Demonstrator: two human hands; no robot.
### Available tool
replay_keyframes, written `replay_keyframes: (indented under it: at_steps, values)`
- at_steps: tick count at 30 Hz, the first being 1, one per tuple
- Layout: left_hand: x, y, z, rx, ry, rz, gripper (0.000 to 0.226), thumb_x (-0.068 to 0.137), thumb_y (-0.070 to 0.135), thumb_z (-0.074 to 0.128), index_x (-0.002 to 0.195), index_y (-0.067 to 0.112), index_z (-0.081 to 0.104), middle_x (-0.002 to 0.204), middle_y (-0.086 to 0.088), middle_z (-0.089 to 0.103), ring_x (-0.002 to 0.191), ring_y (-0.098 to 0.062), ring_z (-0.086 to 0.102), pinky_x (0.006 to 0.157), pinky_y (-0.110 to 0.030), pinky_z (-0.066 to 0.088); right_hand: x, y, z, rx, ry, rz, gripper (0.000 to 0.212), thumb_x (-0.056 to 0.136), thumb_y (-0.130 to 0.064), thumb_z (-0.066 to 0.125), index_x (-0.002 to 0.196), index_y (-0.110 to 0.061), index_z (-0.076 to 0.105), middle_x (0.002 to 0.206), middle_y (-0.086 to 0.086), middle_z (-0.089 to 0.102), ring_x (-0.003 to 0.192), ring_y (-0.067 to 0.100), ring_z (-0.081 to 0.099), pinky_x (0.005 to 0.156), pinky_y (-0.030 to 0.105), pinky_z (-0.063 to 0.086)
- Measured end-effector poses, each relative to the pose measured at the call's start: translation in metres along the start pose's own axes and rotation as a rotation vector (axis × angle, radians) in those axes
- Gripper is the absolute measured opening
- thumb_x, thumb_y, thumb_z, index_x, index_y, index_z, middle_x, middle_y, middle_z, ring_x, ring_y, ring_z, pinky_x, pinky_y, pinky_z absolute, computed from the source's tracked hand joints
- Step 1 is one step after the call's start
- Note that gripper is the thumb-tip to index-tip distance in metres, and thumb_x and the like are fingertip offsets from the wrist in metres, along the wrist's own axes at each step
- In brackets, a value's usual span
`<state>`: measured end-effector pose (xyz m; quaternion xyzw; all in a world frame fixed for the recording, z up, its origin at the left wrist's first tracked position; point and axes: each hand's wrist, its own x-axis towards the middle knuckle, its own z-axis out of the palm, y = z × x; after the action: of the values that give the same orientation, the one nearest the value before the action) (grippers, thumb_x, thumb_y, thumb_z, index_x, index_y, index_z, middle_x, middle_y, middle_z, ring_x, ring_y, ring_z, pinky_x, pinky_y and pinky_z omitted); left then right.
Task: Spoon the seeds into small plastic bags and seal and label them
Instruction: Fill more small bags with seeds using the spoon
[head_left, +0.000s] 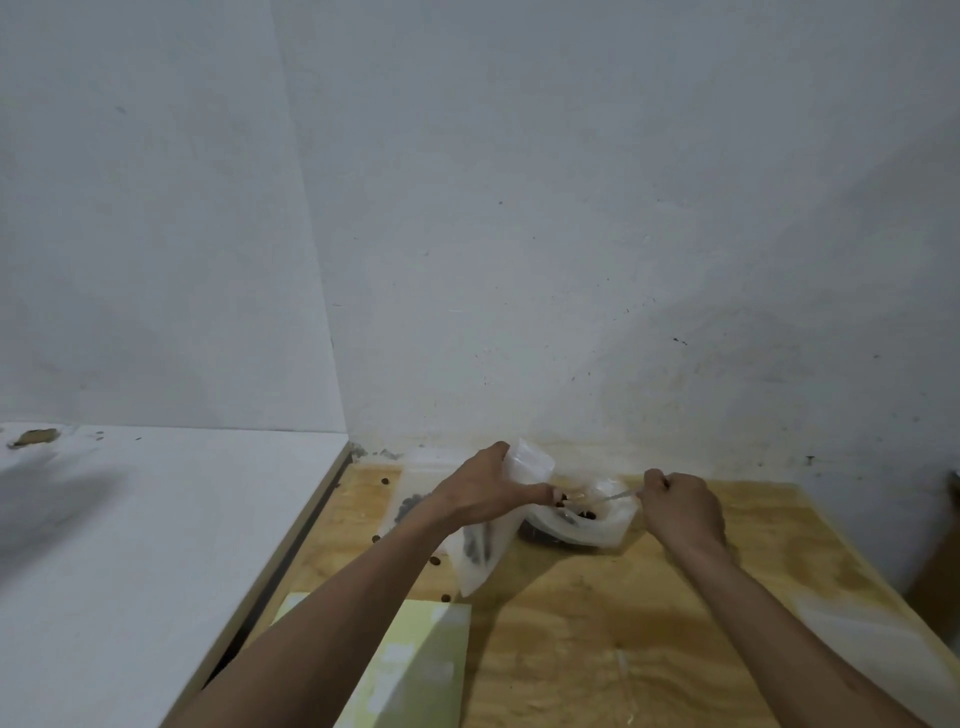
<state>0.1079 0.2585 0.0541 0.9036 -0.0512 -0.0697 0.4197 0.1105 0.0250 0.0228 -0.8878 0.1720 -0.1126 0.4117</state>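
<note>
**Spoon over the seed bowl, bag held open**

On the grainy plywood table (597, 623), the left hand (480, 491) pinches the crinkled, translucent plastic bag (480, 551), dark seeds showing through its lower part. The right hand (683, 506), curled into a fist, grips a thin pale spoon (605, 497) over the filmy-lined bowl (582, 525) of brown seeds (587, 515). A flat yellow-green sheet (415, 670) lies nearer

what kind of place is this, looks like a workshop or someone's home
Probably a plain home or storeroom corner, not a fitted workshop: a bare plywood table pushed against a scuffed white wall, with loose seeds scattered on it.
</note>
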Motion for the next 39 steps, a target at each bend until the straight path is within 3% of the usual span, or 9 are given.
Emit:
replay_keyframes:
  at_steps: [6,12,15,18,25,28,31,35,39]
  values:
    - [-0.003,-0.009,-0.011,-0.093,0.082,0.020,0.079,0.077,0.058,0.080,0.137,0.019,0.048,0.130,0.006,0.056,0.113,-0.013,0.055,0.097,-0.035,0.050,0.010,-0.009,-0.032,0.085,0.049,-0.042,0.045,0.099,-0.026,0.041,0.087,0.002,0.074,0.077,0.020,0.071,0.074,0.037,0.065,0.065,0.035,0.050]
    - [-0.005,-0.006,-0.006,-0.047,0.118,0.042,0.087,0.080,0.057,0.077,0.145,0.013,0.040,0.129,0.006,0.046,0.115,-0.014,0.046,0.087,-0.031,0.041,0.007,-0.039,-0.061,0.202,0.054,-0.090,0.038,0.096,-0.025,0.045,0.071,-0.011,0.070,0.071,0.011,0.071,0.072,0.037,0.067,0.073,0.048,0.057]
    - [-0.002,-0.005,-0.002,-0.018,0.109,0.049,0.067,0.077,0.058,0.078,0.122,0.017,0.050,0.107,0.007,0.054,0.094,-0.010,0.052,0.073,-0.028,0.043,0.007,-0.056,-0.065,0.187,0.048,-0.155,0.040,0.095,-0.026,0.045,0.073,-0.004,0.071,0.067,0.011,0.071,0.072,0.038,0.068,0.075,0.051,0.057]
    - [-0.002,-0.004,0.002,-0.050,0.112,0.051,0.051,0.076,0.055,0.082,0.094,0.021,0.048,0.083,0.009,0.045,0.072,-0.008,0.043,0.062,-0.025,0.032,0.002,-0.069,-0.064,0.135,0.032,-0.306,0.039,0.098,-0.025,0.044,0.082,-0.001,0.069,0.077,0.016,0.071,0.074,0.039,0.068,0.072,0.048,0.056]
    - [-0.004,0.000,-0.001,-0.133,0.136,0.053,0.045,0.079,0.048,0.082,0.092,0.025,0.046,0.082,0.013,0.045,0.071,-0.003,0.044,0.059,-0.020,0.031,-0.006,-0.072,-0.057,0.015,0.229,-0.598,0.031,0.105,-0.026,0.042,0.088,-0.012,0.065,0.076,0.006,0.068,0.060,0.026,0.058,0.056,0.039,0.048]
    - [-0.009,-0.003,-0.005,-0.228,0.176,0.050,0.053,0.078,0.054,0.081,0.108,0.023,0.050,0.095,0.015,0.055,0.084,0.001,0.053,0.064,-0.018,0.037,-0.003,-0.055,-0.054,-0.038,0.275,-0.657,0.029,0.106,-0.025,0.042,0.092,-0.012,0.064,0.080,0.004,0.066,0.060,0.020,0.057,0.051,0.033,0.043]
    - [-0.011,-0.004,-0.009,-0.377,0.246,0.023,0.067,0.073,0.059,0.083,0.121,0.022,0.055,0.112,0.004,0.064,0.097,-0.008,0.062,0.070,-0.023,0.046,-0.009,-0.025,-0.043,-0.213,0.161,-0.822,0.019,0.105,-0.023,0.047,0.096,-0.021,0.063,0.087,-0.004,0.061,0.061,0.011,0.056,0.050,0.027,0.041]
    - [-0.011,0.002,-0.013,-0.519,0.268,0.006,0.070,0.075,0.057,0.081,0.126,0.020,0.052,0.116,0.005,0.060,0.100,-0.008,0.057,0.073,-0.026,0.044,-0.021,0.016,-0.028,-0.594,0.075,-1.180,0.011,0.093,-0.018,0.070,0.103,-0.023,0.068,0.086,-0.005,0.057,0.035,0.018,0.043,0.029,0.027,0.033]
    - [-0.013,0.005,-0.016,-0.607,0.253,0.014,0.101,0.063,0.073,0.079,0.141,0.018,0.047,0.136,0.001,0.055,0.122,-0.022,0.053,0.099,-0.043,0.045,-0.031,0.028,-0.026,-0.588,0.068,-1.322,0.020,0.096,-0.034,0.055,0.102,-0.025,0.071,0.086,-0.006,0.062,0.037,0.018,0.044,0.034,0.023,0.025]
